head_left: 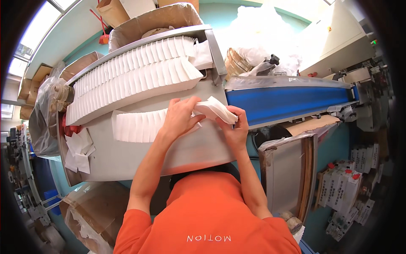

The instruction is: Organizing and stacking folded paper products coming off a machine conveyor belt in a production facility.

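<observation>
A small fanned stack of folded white paper sheets is held between my two hands, over the right part of the metal table. My right hand grips its right end, thumb and fingers closed around the edges. At its left end, my left hand is closed with thumb and fingertips on the paper. Under and beside my left hand lies a short row of similar white folded sheets. Two long rows of white folded sheets stand packed along the far side of the table.
Loose white sheets lie at the table's left corner. To the right, a blue conveyor belt adjoins the table. A cardboard box stands below left, and a framed metal panel below right. Clear plastic bags pile up behind.
</observation>
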`<state>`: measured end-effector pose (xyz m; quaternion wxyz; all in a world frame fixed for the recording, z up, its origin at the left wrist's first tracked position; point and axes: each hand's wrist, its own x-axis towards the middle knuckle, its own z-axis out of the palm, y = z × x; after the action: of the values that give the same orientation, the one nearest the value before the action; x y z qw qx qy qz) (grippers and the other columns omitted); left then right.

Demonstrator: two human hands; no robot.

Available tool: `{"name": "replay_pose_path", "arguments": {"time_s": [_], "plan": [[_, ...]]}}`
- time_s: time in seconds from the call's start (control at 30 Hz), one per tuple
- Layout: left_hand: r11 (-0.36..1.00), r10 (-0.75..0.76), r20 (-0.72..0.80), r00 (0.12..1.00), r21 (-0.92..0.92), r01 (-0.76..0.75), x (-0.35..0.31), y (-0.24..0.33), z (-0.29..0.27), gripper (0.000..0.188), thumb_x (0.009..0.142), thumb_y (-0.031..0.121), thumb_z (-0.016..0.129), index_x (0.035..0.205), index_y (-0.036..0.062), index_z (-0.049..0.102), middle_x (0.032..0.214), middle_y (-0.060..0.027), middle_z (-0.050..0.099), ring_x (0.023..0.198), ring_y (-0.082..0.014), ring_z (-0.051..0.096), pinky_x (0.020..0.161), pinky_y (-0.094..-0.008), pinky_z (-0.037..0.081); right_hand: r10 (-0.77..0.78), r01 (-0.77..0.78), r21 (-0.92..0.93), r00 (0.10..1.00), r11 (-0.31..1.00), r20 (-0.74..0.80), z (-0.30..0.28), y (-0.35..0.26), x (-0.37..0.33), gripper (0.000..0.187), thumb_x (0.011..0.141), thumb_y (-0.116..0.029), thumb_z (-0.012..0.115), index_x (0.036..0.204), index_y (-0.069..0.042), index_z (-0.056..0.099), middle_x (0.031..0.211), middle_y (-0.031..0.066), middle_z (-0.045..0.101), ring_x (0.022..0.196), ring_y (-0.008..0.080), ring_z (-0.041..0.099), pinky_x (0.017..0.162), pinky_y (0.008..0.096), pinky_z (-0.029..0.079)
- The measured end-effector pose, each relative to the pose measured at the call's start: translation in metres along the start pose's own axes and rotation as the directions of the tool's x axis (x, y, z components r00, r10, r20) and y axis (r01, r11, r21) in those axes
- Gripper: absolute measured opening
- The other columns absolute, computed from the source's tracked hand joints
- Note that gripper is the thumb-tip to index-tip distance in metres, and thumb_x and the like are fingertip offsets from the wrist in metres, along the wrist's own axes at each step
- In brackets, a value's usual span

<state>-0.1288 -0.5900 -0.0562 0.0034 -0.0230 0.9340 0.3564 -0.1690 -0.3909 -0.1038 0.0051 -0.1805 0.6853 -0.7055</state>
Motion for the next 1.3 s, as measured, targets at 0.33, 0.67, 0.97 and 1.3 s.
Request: {"name": "replay_pose_path", "arguments": {"time_s": [0.33, 0.67, 0.97, 1.3], "plan": [[0.999, 0.011, -0.052, 0.999, 0.034, -0.010, 0.004, -0.003, 0.002, 0.055, 0.075, 0.019, 0.078, 0.123, 0.0070, 0.054, 0.104, -0.0131, 0.061, 0.101, -0.0311, 0.059, 0.095, -0.0434, 0.042, 0.052, -0.052, 0.014, 0.999, 0.999, 0.011, 0.020, 0.021, 0.008, 0.033, 0.083, 0.002, 0.072, 0.109, -0.003, 0.053, 0.097, 0.0049, 0.063, 0.093, 0.0137, 0.061, 0.080, 0.0260, 0.051], [0.995, 0.030, -0.088, 0.996, 0.096, -0.021, 0.008, -0.006, 0.009, 0.053, 0.075, 0.009, 0.075, 0.124, 0.0039, 0.052, 0.107, -0.0138, 0.057, 0.085, -0.0258, 0.065, 0.089, -0.0395, 0.046, 0.098, -0.098, -0.075, 0.995, 0.992, 0.000, 0.030, 0.027, 0.012, 0.026, 0.087, -0.007, 0.069, 0.108, -0.001, 0.054, 0.089, 0.0064, 0.062, 0.080, 0.0114, 0.061, 0.068, 0.0258, 0.049], [0.983, 0.121, -0.219, 0.968, 0.160, -0.087, -0.002, 0.001, 0.004, 0.057, 0.076, 0.008, 0.071, 0.127, 0.0050, 0.048, 0.127, -0.0138, 0.053, 0.116, -0.0312, 0.054, 0.106, -0.0488, 0.034, 0.338, -0.317, -0.171, 0.934, 0.933, 0.115, -0.015, -0.012, 0.044, 0.037, 0.085, -0.007, 0.069, 0.117, 0.004, 0.054, 0.106, 0.0104, 0.065, 0.095, 0.0153, 0.062, 0.084, 0.0283, 0.050], [0.958, -0.111, -0.387, 0.916, 0.203, 0.202, -0.023, -0.002, 0.024, 0.051, 0.075, 0.020, 0.075, 0.119, 0.0069, 0.053, 0.126, -0.0089, 0.052, 0.125, -0.0259, 0.045, 0.107, -0.0654, 0.014, 0.251, -0.303, 0.291, 0.947, 0.907, 0.202, 0.045, -0.077, 0.110, 0.041, 0.090, -0.014, 0.066, 0.123, 0.004, 0.051, 0.110, 0.0105, 0.063, 0.097, 0.0124, 0.060, 0.082, 0.0238, 0.049]]}}
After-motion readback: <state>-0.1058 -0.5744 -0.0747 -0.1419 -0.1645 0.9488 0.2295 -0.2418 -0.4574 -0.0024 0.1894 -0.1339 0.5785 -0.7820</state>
